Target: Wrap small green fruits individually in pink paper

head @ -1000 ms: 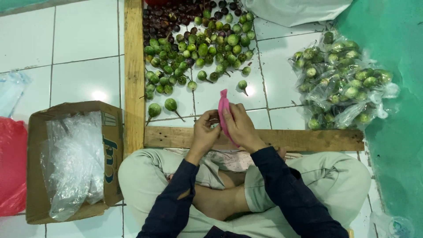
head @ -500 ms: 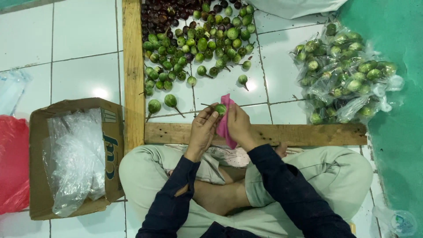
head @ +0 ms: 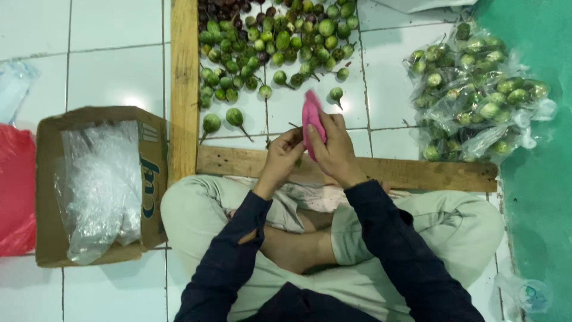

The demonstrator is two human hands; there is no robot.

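Note:
I sit cross-legged on a tiled floor. My right hand (head: 336, 149) grips a pink, soft-looking object (head: 311, 119) that stands upright above the fingers. My left hand (head: 281, 156) is pressed against it from the left, fingers pinched on a small green fruit that is mostly hidden; only a thin stem (head: 293, 126) and a bit of green show. Both hands hover over a wooden plank (head: 417, 173). Just beyond lies a heap of small round green fruits (head: 268, 42) with stems, and two loose ones (head: 234, 117) are nearest my left hand.
A vertical wooden plank (head: 183, 77) borders the heap on the left. Dark purple fruits (head: 220, 9) lie at the top. Clear bags filled with green fruits (head: 476, 89) sit at right by a green mat (head: 536, 209). A cardboard box (head: 149, 179) holds clear plastic bags (head: 101, 185); red plastic (head: 15, 191) lies far left.
A green fruit showed at my left fingertips half a second ago; now it is tucked between the fingers and the pink object. Both hands stay together over the plank.

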